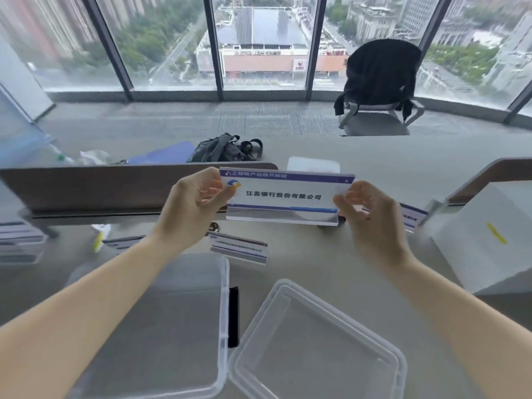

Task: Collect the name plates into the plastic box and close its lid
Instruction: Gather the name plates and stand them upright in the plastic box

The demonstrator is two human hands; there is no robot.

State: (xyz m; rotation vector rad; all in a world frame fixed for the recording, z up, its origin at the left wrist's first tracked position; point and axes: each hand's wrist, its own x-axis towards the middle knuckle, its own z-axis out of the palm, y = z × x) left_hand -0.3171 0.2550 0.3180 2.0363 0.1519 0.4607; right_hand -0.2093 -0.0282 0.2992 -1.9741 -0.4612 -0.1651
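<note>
I hold a white and purple name plate [283,197] in the air above the desk, its printed face toward me. My left hand [193,205] grips its left end and my right hand [371,217] grips its right end. Below it a second name plate [239,249] lies on the desk. Another name plate [411,217] shows partly behind my right hand. The clear plastic box [223,298] sits open at the lower left, partly under my left forearm. Its clear lid [316,347] lies flat on the desk to the right of the box.
A stack of more plates [20,240] sits at the far left. A white box [486,240] stands at the right. A brown divider [100,185] runs across the desk's far side. Beyond it are a black bag [224,149] and a chair [380,87] by the windows.
</note>
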